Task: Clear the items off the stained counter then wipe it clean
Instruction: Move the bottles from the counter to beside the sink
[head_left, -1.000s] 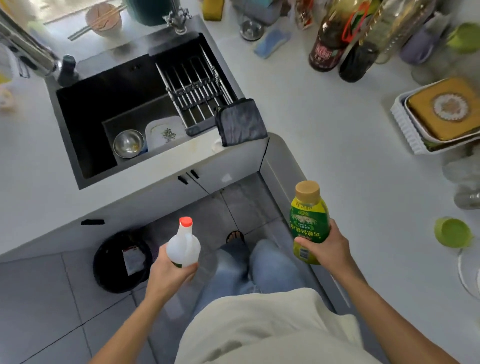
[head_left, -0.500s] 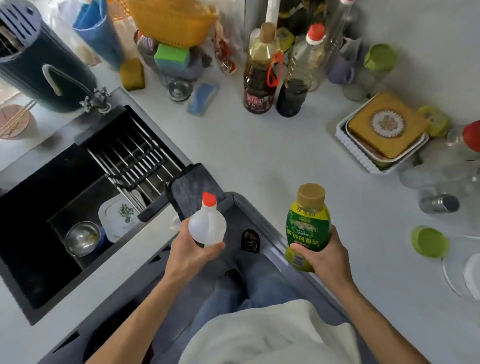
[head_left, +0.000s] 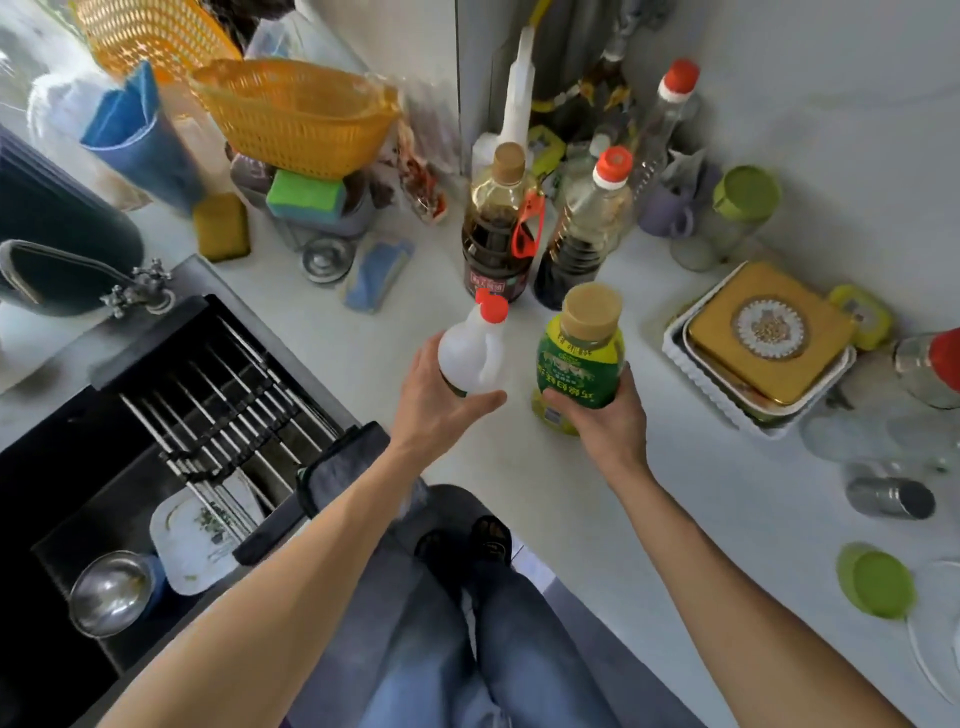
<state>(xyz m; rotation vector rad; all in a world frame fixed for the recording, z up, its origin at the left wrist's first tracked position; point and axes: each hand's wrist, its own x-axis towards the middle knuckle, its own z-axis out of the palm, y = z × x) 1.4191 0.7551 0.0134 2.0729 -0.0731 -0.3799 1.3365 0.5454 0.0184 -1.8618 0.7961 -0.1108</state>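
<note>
Early on: left hand (head_left: 441, 395) grips white bottle (head_left: 470, 358), right hand (head_left: 605, 415) grips green bottle (head_left: 579, 358), both over counter (head_left: 701, 519) nr corner bottles; lids etc. left, wiping not begun.

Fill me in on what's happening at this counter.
A person stands at the corner of a white counter with a bottle in each hand. The left hand grips a white bottle with a red cap; the right hand holds a green-labelled bottle with a tan cap. Both bottles are held out over the counter near the dark sauce bottles at the back corner. A dark cloth hangs over the sink edge. No wiping has begun.
</note>
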